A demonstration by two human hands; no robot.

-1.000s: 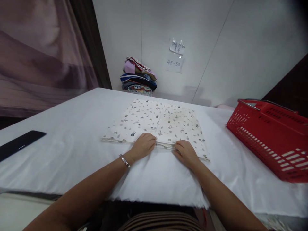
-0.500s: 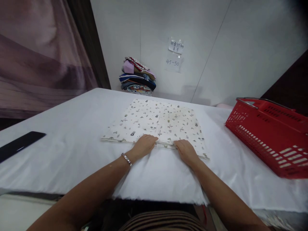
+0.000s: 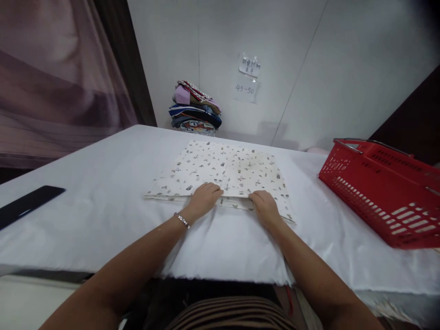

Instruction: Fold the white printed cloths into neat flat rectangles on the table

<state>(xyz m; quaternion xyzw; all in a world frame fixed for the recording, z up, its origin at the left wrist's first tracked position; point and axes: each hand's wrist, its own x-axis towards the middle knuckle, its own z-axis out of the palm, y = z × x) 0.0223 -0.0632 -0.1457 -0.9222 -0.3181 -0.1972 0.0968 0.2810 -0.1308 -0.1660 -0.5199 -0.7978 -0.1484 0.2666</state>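
A folded white cloth (image 3: 220, 169) with a small grey and olive print lies flat on the white-covered table (image 3: 103, 174). My left hand (image 3: 205, 198) grips its near edge left of the middle, thumb side toward the centre, with a silvery bracelet on the wrist. To the right, my right hand (image 3: 265, 207) pinches the same edge. Between the hands the upper layer is raised slightly, and a lower layer shows beneath it. My thumbs are mostly hidden.
At the right stands a red plastic basket (image 3: 374, 188) with a metal handle. A dark phone-like slab (image 3: 29, 204) lies at the left. Several folded fabrics (image 3: 195, 110) are stacked by the back wall, under paper signs (image 3: 246, 87). A pinkish curtain (image 3: 51, 91) hangs at the left.
Between my hands the cloth's upper near edge has lifted a little, showing more of the layer below. My hands stay in nearly the same place; the view has shifted slightly.
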